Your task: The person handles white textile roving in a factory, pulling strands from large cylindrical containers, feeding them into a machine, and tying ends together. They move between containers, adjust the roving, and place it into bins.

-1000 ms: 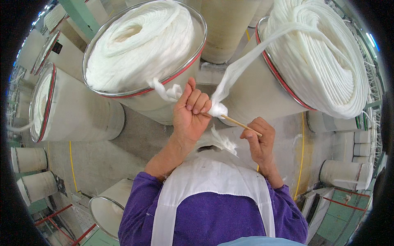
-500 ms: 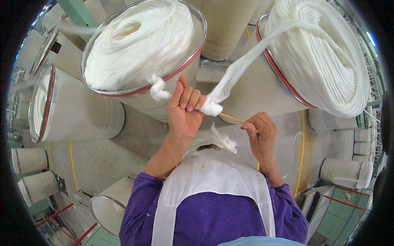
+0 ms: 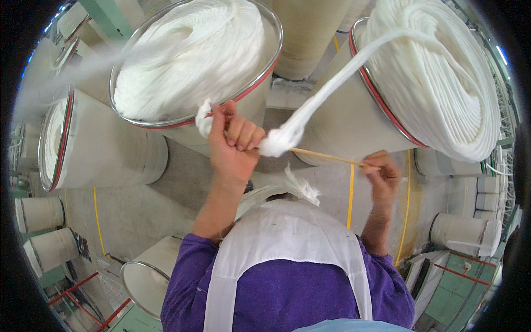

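My left hand (image 3: 238, 141) is closed around a white fiber sliver (image 3: 281, 141), whose thick, bunched part shows just right of my fingers. From there the strand runs up to the coiled sliver in the right can (image 3: 332, 130). A short curl of sliver (image 3: 203, 119) sticks out on the other side of my left hand, before the left can's rim. Between finger and thumb of my right hand (image 3: 381, 171) is the end of a thin wooden stick (image 3: 326, 157). The stick's other end reaches the bunched sliver; whether its tip lies inside cannot be seen.
A tall can with coiled sliver (image 3: 193, 66) stands ahead on the left, with a metal and red rim. Another can (image 3: 110, 141) leans into view at far left. An open can (image 3: 145, 279) stands near my left elbow. Yellow lines (image 3: 350, 193) mark the floor.
My right hand has moved right, drawing more of the stick out of the bunched sliver. My left hand has shifted slightly left with the sliver. A blurred white strand sweeps across the upper left.
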Motion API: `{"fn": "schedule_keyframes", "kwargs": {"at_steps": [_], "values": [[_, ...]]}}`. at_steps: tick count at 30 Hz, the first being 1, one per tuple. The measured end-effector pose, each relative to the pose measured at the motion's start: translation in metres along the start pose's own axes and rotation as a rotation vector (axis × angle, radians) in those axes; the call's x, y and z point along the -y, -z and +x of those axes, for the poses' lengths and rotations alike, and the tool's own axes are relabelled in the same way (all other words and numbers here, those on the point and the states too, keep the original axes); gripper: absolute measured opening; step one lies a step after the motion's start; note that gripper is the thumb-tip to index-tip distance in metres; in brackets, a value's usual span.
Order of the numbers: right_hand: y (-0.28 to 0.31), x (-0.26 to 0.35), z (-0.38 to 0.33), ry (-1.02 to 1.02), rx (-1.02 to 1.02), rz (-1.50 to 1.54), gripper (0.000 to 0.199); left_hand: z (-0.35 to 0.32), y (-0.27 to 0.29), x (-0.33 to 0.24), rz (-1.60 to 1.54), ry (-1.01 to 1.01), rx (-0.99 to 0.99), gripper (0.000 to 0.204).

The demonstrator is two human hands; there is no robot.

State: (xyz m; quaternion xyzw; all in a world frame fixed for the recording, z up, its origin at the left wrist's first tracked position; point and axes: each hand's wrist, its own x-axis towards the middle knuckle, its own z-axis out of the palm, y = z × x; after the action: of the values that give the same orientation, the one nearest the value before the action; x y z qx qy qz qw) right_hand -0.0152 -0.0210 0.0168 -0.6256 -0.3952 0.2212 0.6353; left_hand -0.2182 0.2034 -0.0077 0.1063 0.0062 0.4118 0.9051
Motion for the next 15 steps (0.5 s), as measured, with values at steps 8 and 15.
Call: {"fn": "schedule_keyframes", "kwargs": {"at_steps": [8,15], "values": [[0.010,-0.019,0.023,-0.126,-0.120,0.691,0.020,-0.006,0.004,-0.003,0.012,0.111,0.028,0.037],[-0.093,-0.031,0.059,-0.521,0.494,0.644,0.042,-0.009,0.006,-0.004,0.082,0.199,0.031,0.037]]}}
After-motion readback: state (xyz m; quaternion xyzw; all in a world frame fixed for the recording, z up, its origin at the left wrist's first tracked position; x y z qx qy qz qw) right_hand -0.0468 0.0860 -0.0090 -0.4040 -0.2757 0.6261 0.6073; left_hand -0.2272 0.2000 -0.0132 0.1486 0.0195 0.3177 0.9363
